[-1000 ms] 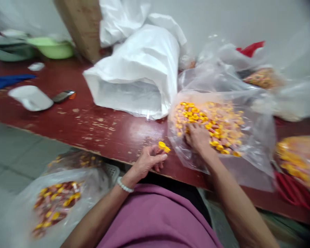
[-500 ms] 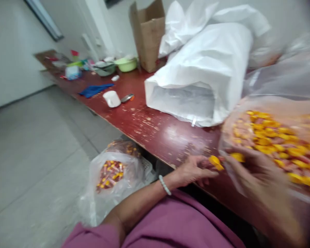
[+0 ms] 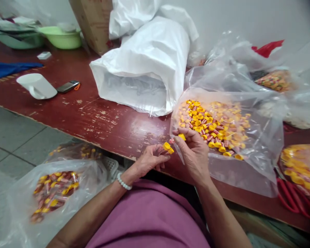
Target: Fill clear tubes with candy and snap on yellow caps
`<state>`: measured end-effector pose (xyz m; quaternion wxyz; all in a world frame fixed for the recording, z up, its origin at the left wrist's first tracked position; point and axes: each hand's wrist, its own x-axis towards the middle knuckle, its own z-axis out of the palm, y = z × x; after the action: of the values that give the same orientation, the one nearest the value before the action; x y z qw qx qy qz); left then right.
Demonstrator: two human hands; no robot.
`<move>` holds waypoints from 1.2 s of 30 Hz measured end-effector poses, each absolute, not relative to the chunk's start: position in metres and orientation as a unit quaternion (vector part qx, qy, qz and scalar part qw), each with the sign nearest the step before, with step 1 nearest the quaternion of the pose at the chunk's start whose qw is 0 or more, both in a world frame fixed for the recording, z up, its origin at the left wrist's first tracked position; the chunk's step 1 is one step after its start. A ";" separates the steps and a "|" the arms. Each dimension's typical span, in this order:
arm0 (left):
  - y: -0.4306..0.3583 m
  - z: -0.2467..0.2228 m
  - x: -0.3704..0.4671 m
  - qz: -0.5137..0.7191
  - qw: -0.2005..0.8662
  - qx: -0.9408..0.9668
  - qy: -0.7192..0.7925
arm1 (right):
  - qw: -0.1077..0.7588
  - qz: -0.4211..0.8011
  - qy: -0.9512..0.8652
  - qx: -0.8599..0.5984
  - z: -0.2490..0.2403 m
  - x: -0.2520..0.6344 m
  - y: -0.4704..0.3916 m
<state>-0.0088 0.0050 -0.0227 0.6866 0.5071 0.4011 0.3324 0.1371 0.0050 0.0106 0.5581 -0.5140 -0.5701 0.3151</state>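
Observation:
My left hand [image 3: 150, 159], with a beaded bracelet at the wrist, is closed around small red-patterned tubes with open yellow caps [image 3: 167, 147] at the table's front edge. Just right of it, my right hand [image 3: 192, 148] pinches another yellow-capped piece [image 3: 182, 137], its red end close to the left hand's caps. Beyond the right hand lies a clear plastic bag [image 3: 260, 137] holding a heap of yellow-capped red pieces [image 3: 209, 125]. A white sack [image 3: 155, 51] with a grey inside lies with its mouth toward me.
On the red table [image 3: 93, 117] are a white mug [image 3: 37, 86], a dark device [image 3: 68, 86], green basins [image 3: 64, 37], a cardboard box [image 3: 95, 24] and red-handled scissors [image 3: 294, 198]. An open bag of capped pieces [image 3: 55, 189] stands below, left of the table edge.
The view has swung right, bringing the scissors and another bag of yellow pieces into sight. Both hands still hold capped pieces close together at the table edge.

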 end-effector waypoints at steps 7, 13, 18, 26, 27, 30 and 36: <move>0.006 -0.030 -0.010 0.337 0.669 0.520 0.411 | 0.432 0.196 -0.753 -0.456 0.011 0.127 -0.002; 0.006 -0.024 -0.009 0.329 0.679 0.516 0.405 | 0.431 0.131 -0.748 -0.488 0.016 0.139 -0.008; 0.005 -0.022 -0.009 0.347 0.673 0.511 0.407 | 0.318 0.095 -0.828 -0.453 0.008 0.134 -0.010; 0.013 -0.025 -0.020 0.290 0.869 0.258 0.306 | 0.373 0.133 -0.787 -0.473 0.004 0.147 -0.009; 0.014 -0.025 -0.021 0.284 0.884 0.226 0.294 | 0.370 0.127 -0.791 -0.471 0.002 0.149 -0.009; 0.015 -0.028 -0.021 0.306 0.894 0.178 0.274 | 0.328 0.108 -0.820 -0.457 -0.001 0.148 -0.007; 0.010 -0.028 -0.013 0.329 0.870 0.212 0.299 | 0.262 0.146 -0.849 -0.436 -0.003 0.128 0.002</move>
<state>-0.0128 0.0101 -0.0275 0.8701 0.2125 0.2992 0.3289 0.1284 0.0024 -0.0035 0.2622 -0.4356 -0.8486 0.1464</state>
